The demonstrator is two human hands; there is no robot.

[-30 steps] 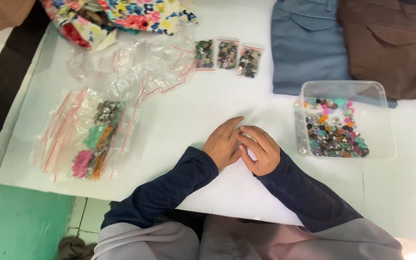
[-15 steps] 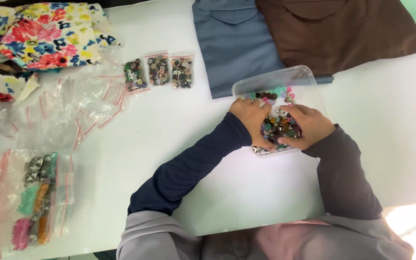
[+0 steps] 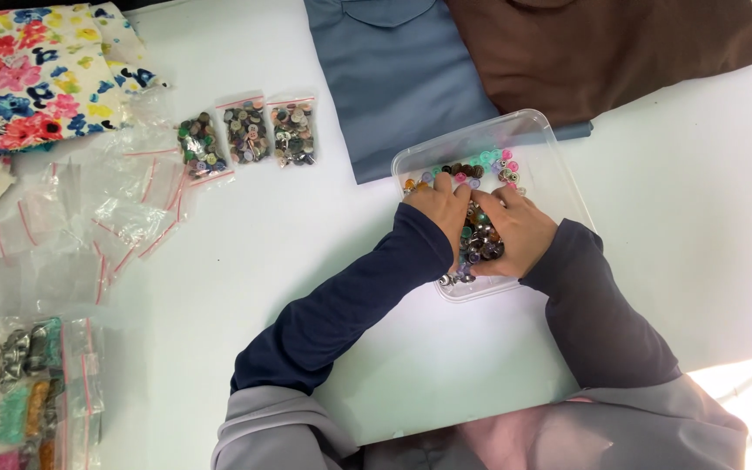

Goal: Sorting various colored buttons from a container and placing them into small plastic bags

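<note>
Both hands are down in the clear tray (image 3: pixel 559 165) of mixed buttons (image 3: pixel 480 239) near the table's far edge: left hand (image 3: pixel 439 207) and right hand (image 3: pixel 520 231) have fingers curled into the pile, though I cannot tell whether either has hold of any. Three filled bags (image 3: pixel 247 132) lie done; empty bags (image 3: pixel 124 209) wait at the left edge, nothing between
</note>
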